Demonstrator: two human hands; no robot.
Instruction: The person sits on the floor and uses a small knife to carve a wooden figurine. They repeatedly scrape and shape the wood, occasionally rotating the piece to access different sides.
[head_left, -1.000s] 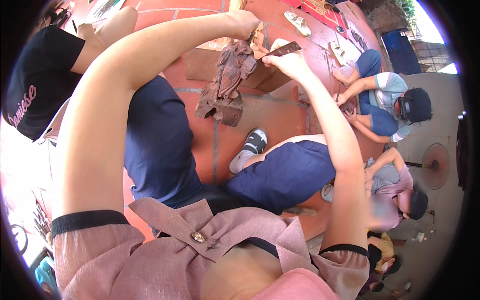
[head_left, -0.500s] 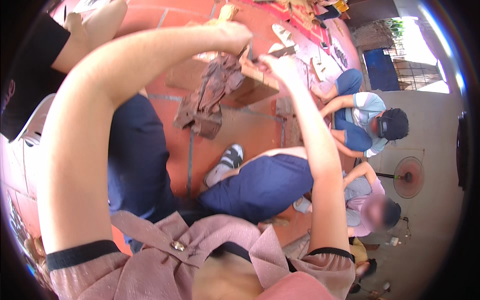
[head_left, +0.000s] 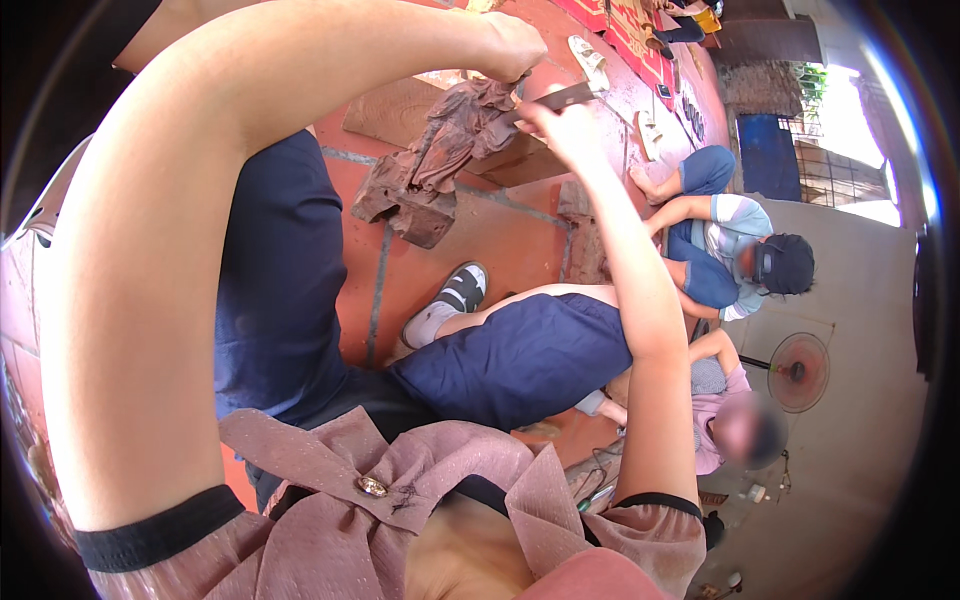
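A reddish-brown carved wooden figure (head_left: 450,145) leans at a slant, its blocky base (head_left: 410,205) towards me. My left hand (head_left: 513,48) is closed at the figure's far upper end; its fingertips are mostly hidden. Across from it, my right hand (head_left: 562,128) grips a flat, dark, blade-like tool (head_left: 568,97) that sticks out on both sides of the fingers. The tool's inner end lies close to the carving; whether it touches cannot be told. Under and behind the figure are wooden blocks (head_left: 395,110).
My blue-clad knees (head_left: 520,360) flank the red tiled floor (head_left: 510,245). Wood pieces (head_left: 582,225) lie beyond my right knee. Two people (head_left: 725,240) sit at the right, near a fan (head_left: 800,372). Pale sandals (head_left: 590,62) and a red mat (head_left: 640,45) are farther off.
Both hands appear slightly farther right in the picture, the left also higher. The figure's upper part now shows more clearly beside the tool. The whole view has shifted a little.
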